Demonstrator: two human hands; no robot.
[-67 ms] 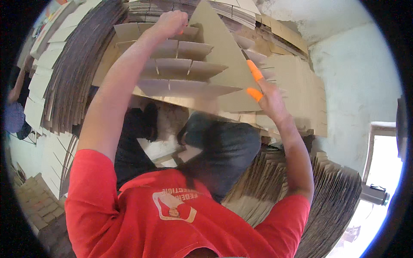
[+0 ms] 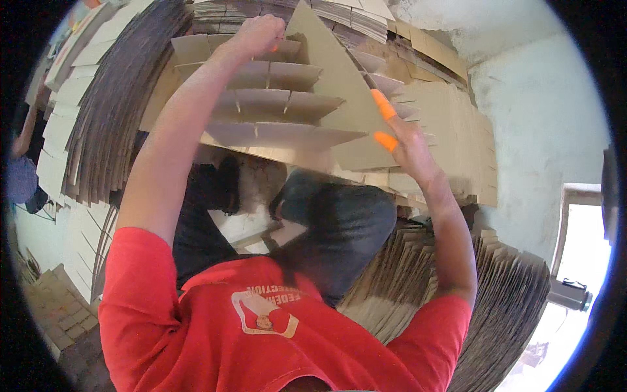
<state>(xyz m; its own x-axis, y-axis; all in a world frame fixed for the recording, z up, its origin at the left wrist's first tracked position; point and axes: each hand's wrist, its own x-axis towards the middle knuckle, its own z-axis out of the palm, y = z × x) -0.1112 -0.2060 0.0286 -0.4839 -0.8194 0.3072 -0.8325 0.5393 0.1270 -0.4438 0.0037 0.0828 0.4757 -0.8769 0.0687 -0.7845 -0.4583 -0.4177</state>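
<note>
The cardboard panel (image 2: pixel 343 91), slanting across the right ends of the slotted strips (image 2: pixel 281 108), has shifted barely leftward with the right hand (image 2: pixel 414 149); the arrangement seems otherwise unaltered. Its orange-capped fingers (image 2: pixel 384 104) hold the panel's edge, thumb parted from forefinger. The left hand (image 2: pixel 261 34), arm outstretched, curls near the farthest strip; its grip I cannot tell.

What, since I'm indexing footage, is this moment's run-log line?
left hand: by slotted cardboard strips, grip hidden; right hand: at edge of cardboard sheet; strips: standing in rows
</note>
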